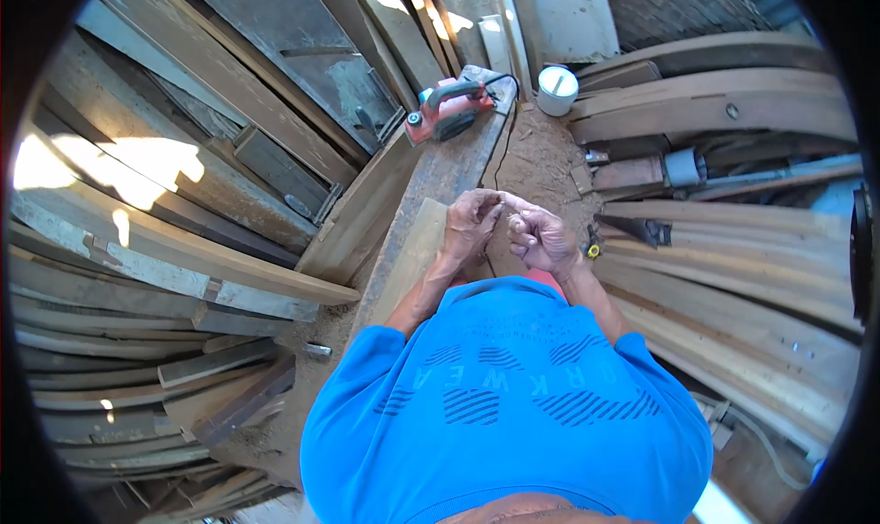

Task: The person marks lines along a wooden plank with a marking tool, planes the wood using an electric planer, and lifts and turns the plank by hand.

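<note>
My left hand (471,225) and my right hand (543,236) meet in front of my chest, above the edge of a long plank bench. The left fingers are pinched together. The right hand is curled, its index finger reaching across to the left fingertips. Anything between them is too small or hidden to name. A pale wooden board (409,249) lies on the bench beside my left hand. Farther up the bench rests a red and black electric hand planer (449,110). Its black cord (502,157) runs down toward my hands.
Stacked timber (183,240) crowds the left, and more long boards (733,286) fill the right. A white bucket (557,90) stands beyond the bench on sawdust-covered ground (541,162). Near my right hand are a handsaw (642,231) and a small yellow item (593,251).
</note>
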`<state>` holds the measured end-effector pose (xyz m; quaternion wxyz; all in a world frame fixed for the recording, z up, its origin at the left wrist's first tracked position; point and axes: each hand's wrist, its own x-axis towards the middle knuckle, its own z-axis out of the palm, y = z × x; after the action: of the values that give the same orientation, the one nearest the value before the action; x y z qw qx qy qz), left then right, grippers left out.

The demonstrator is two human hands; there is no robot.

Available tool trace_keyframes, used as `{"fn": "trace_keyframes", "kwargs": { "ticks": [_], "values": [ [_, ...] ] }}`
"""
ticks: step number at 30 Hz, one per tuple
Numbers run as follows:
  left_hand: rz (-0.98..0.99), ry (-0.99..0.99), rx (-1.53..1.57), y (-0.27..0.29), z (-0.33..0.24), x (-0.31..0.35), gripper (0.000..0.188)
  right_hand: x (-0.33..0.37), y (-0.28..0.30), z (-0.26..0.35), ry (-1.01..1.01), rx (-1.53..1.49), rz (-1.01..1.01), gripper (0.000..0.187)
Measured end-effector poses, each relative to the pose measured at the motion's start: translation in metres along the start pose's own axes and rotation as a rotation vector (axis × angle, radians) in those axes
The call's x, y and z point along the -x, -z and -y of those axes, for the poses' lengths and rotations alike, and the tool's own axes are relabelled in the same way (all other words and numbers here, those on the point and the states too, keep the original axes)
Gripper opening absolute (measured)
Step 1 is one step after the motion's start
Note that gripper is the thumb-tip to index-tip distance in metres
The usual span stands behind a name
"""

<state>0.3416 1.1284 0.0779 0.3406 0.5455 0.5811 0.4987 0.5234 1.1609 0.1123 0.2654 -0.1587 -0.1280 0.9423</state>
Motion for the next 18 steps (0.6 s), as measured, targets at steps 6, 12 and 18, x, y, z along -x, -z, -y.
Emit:
{"fn": "trace_keyframes", "kwargs": {
  "ticks": [6,12,18],
  "values": [
    [0.005,-0.212,-0.368,-0.054,-0.006,-0.07,0.014,-0.018,0.037,0.114,-0.276,0.131,-0.089,0.063],
    [-0.014,-0.223,-0.467,-0.096,0.0,-0.106,0.011,-0.047,0.065,0.187,-0.525,0.325,-0.064,0.055],
    [-0.266,0.004,-0.4,-0.081,0.01,-0.112,0.012,-0.093,0.041,0.204,-0.64,0.422,0.05,0.058]
  ]
}}
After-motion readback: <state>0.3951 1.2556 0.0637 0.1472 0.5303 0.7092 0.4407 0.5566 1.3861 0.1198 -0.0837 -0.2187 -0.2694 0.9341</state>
